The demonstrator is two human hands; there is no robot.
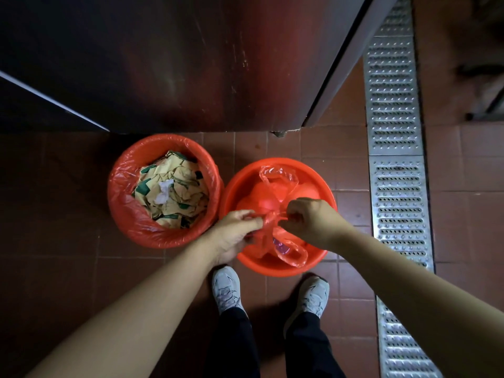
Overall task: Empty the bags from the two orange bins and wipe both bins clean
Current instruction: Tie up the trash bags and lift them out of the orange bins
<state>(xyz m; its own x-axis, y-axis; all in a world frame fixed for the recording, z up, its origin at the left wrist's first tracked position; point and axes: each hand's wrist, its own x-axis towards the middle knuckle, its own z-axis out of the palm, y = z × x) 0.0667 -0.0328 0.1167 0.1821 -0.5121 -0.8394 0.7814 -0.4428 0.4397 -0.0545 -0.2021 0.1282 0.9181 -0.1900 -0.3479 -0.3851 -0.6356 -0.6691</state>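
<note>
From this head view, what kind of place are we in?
Probably a commercial kitchen or a food-service back area. Cues: reddish quarry-style floor tiles, a perforated metal floor drain grate and a tall brushed metal cabinet behind the two orange bins.

we see glossy, crinkled plastic bags [275,233] in smooth orange plastic bins [321,192] — crumpled paper [174,192], perforated shiny metal grate [392,105], matt floor tiles [351,148].

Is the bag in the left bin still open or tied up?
Open. The left bin's bag is spread over the rim, showing crumpled paper inside.
</note>
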